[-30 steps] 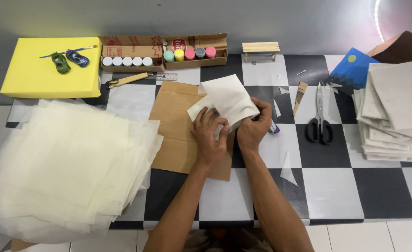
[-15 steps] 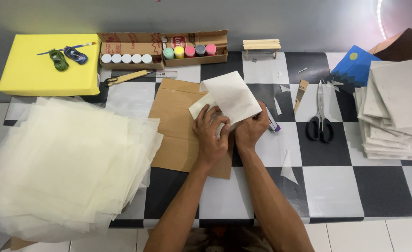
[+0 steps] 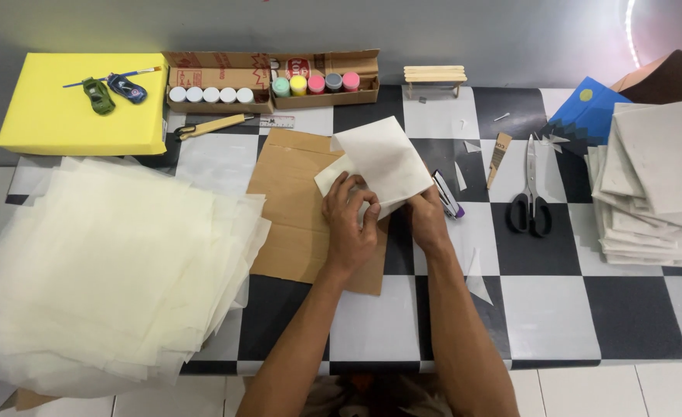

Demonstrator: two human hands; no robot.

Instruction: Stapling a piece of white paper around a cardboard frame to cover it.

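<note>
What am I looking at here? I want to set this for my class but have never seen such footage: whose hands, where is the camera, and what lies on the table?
The one view comes from a camera worn on a person's head, looking down at their own bare arms. There is no machine. The left hand and right hand both grip a folded white paper sheet above a flat brown cardboard piece on the black-and-white chequered table.

To the left lies a big pile of thin cream sheets, behind it a yellow box carrying two toy cars. At the back, cardboard trays hold small paint pots. To the right lie black-handled scissors and a stack of white square boards.
</note>
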